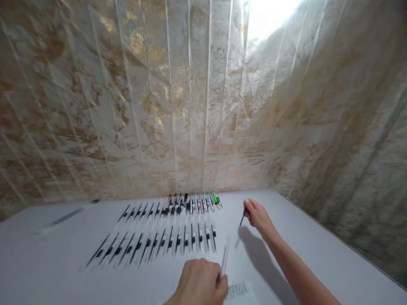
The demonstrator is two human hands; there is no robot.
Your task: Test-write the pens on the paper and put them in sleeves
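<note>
At the bottom middle, my left hand (203,277) is closed round a slim clear tube (225,254), which looks like a pen barrel and points up and away. Farther off to the right, my right hand (257,217) pinches a thin dark stick (242,221), like a pen refill, its lower end hanging just above the white table (318,250). The stick and the tube are apart. Left of both hands lies a near row of slim dark sticks, each beside a clear tube and a small black piece (170,244). Motion blurs the fine detail.
Behind the near row lies a second row of similar parts (144,209), followed by several black and coloured pens (203,203), one bright green. A blurred clear bundle (68,216) lies far left. A printed sheet (238,292) is beside my left hand. A patterned curtain (190,127) hangs behind.
</note>
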